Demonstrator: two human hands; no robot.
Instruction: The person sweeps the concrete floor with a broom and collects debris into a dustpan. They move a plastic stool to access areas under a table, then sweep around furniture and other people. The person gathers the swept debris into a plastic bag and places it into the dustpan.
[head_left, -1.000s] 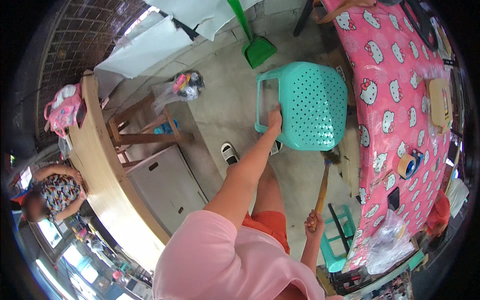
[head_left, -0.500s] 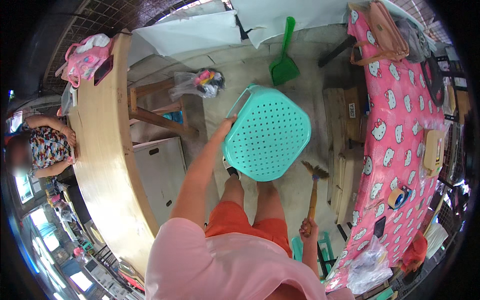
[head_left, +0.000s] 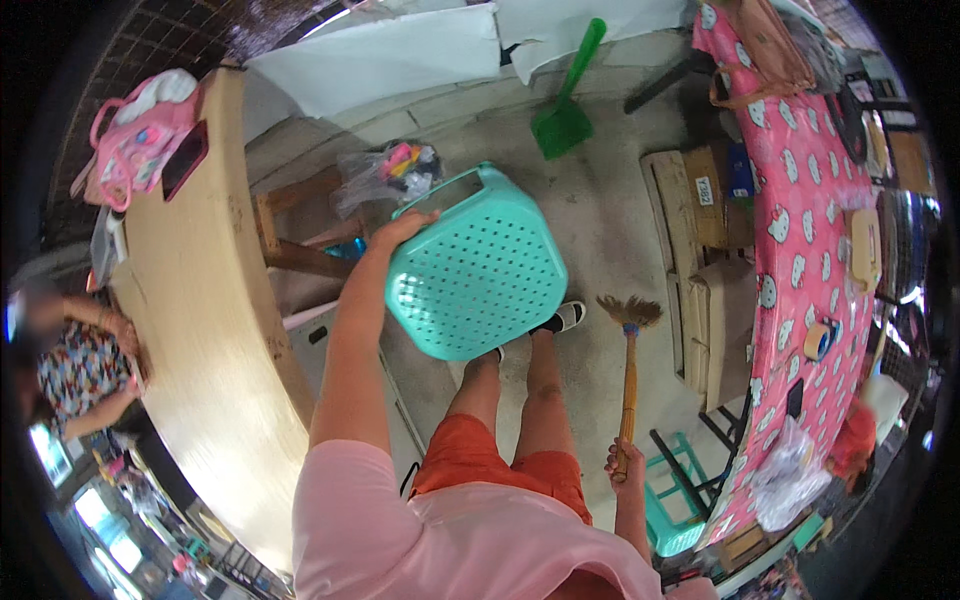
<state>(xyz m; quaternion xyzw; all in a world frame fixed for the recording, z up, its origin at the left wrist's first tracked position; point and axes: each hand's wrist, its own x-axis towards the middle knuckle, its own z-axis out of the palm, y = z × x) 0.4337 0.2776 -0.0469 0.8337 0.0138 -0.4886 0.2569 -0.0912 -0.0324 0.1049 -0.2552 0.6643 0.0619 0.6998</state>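
My left hand (head_left: 407, 228) grips the upper left edge of a teal plastic stool (head_left: 478, 270), lifted in front of my legs. Small holes dot the seat, which faces me; most of its legs are hidden behind. Lower right, my right hand (head_left: 625, 462) is wrapped round the wooden handle of a short broom (head_left: 630, 380), its brown bristles pointing away from me. A green dustpan (head_left: 563, 130) with a long handle lies on the floor beyond the stool.
A wooden table (head_left: 215, 330) runs along the left; a person (head_left: 85, 370) is on its far side. Opposite stands a table with a pink patterned cloth (head_left: 785, 300), cardboard (head_left: 725, 310) beneath it. Another teal stool (head_left: 675, 500) sits lower right. A clear bag (head_left: 390, 175) lies by wooden legs.
The teal stool has moved left with my left hand and tilted somewhat, uncovering a shoe on the right. My right hand still holds the broom. The view has shifted a little.
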